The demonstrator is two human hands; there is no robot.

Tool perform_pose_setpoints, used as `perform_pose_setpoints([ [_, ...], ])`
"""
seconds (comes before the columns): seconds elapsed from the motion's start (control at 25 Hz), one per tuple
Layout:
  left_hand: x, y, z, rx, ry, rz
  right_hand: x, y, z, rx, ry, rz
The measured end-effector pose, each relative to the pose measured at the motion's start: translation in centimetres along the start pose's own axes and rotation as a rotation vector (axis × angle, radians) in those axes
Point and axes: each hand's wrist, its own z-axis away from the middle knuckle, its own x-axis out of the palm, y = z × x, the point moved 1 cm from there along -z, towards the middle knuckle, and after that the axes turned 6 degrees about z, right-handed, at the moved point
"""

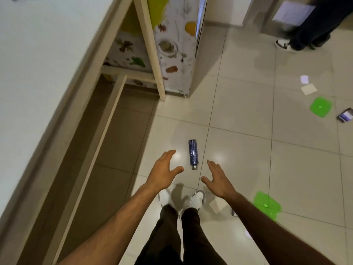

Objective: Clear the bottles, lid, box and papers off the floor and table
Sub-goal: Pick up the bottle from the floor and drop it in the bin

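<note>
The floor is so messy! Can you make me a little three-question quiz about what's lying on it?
1. True or false: the blue bottle stands upright.
2. How many green lids lie on the floor?
3. Which is nearer the bottle: A) the hands, B) the purple box?

Key:
1. False; it lies on its side.
2. Two: one far right, one beside the right forearm.
3. A; the open left hand and right hand flank its cap end, touching nothing.

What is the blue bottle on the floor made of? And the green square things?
The blue bottle looks like see-through plastic with a bumpy surface and a silvery cap, maybe metal. The two green lids look like thin, glossy, half-clear plastic. The floor is shiny tile; it mirrors the lights.
</note>
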Motion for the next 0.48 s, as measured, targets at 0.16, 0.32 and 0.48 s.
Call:
perform_pose_setpoints([
  [0.16,4.4,-5.5,-10.0,-0.082,-0.103,-0.038,4.8,5.6,-9.6,0.092,-0.061,0.025],
  [0.32,10.6,-13.5,-19.9,-0.115,-0.188,-0.026,12.4,12.2,-20.3,0.140,-0.129,0.031],
  [0.48,18.0,-23.3,-28.8,-0.127,-0.231,-0.076,21.8,19.5,-30.7,0.214,-0.138,-0.019],
])
